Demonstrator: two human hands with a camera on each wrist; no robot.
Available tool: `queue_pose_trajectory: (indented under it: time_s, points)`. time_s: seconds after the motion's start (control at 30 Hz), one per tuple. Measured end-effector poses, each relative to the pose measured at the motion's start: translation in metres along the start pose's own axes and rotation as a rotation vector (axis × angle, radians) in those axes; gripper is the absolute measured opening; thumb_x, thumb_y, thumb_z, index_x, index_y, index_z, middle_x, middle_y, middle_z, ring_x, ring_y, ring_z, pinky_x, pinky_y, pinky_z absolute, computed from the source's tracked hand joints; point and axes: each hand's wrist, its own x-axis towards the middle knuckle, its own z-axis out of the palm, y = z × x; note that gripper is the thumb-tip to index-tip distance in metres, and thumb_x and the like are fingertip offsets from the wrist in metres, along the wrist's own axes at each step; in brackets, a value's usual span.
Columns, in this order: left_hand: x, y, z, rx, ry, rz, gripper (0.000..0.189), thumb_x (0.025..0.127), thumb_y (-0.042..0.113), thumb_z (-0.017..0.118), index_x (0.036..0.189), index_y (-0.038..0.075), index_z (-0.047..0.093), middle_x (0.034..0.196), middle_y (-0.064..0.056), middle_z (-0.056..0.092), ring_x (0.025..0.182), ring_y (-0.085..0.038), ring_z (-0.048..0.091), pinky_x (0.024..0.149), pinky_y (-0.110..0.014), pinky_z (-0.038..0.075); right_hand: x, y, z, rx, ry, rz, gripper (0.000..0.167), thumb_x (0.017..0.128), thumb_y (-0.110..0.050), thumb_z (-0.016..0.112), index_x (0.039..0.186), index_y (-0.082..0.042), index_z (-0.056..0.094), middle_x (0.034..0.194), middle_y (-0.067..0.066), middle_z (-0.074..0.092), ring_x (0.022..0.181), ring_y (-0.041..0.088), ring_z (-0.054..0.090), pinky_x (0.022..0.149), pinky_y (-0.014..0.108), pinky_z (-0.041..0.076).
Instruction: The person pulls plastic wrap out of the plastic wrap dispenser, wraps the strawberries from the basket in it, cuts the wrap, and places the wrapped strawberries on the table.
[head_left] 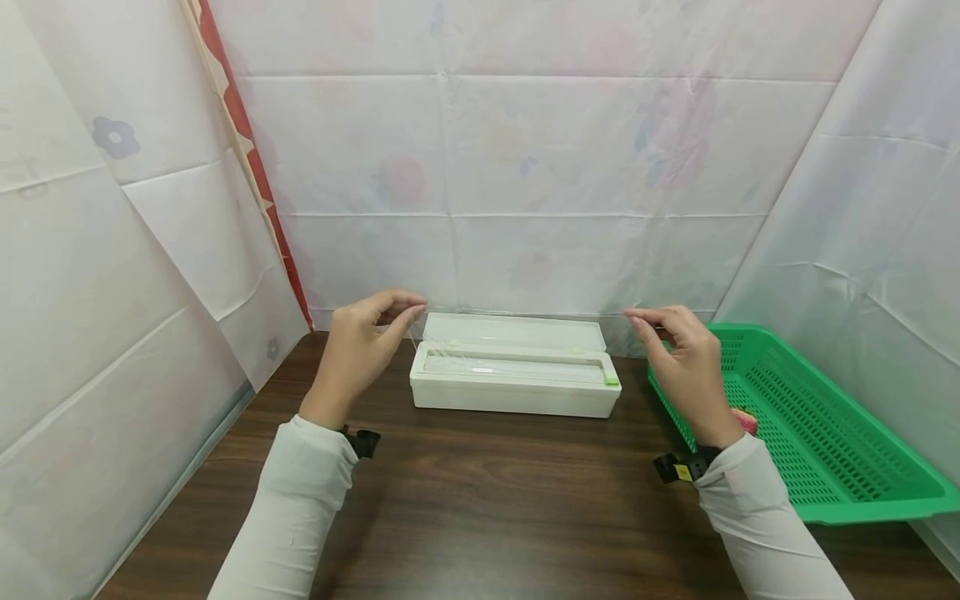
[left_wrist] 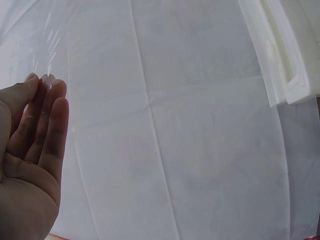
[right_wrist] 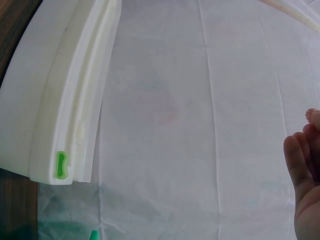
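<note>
A white cling film dispenser (head_left: 513, 398) lies lengthwise on the table with its lid (head_left: 513, 332) raised at the back. Clear cling film (left_wrist: 52, 37) shows as bright creases at the left fingertips in the left wrist view. My left hand (head_left: 362, 346) pinches it between thumb and fingers, above the dispenser's left end. On the other side, my right hand (head_left: 681, 354) pinches the film's other corner, raised beyond the dispenser's right end. A green slide cutter (right_wrist: 61, 165) sits at the right end of the dispenser.
At the right stands a green plastic basket (head_left: 873, 512), with a small red item (head_left: 745, 421) in it partly behind the right wrist. Pale patterned sheeting (head_left: 525, 150) hangs behind and at both sides of the dark wooden table (head_left: 510, 500).
</note>
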Motion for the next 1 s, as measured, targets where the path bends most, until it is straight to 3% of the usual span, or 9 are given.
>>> queue_pose_trajectory:
  time_s: [1.0]
  points:
    - [0.003, 0.011, -0.010, 0.007, 0.026, 0.047, 0.012, 0.093, 0.011, 0.073, 0.104, 0.007, 0.077, 0.095, -0.003, 0.076, 0.085, -0.014, 0.071, 0.078, -0.034, 0.058, 0.004, -0.009, -0.010, 0.012, 0.021, -0.041, 0.020, 0.094, 0.001, 0.068, 0.111, -0.006, 0.076, 0.097, 0.006, 0.066, 0.089, 0.009, 0.058, 0.081, 0.013, 0.047]
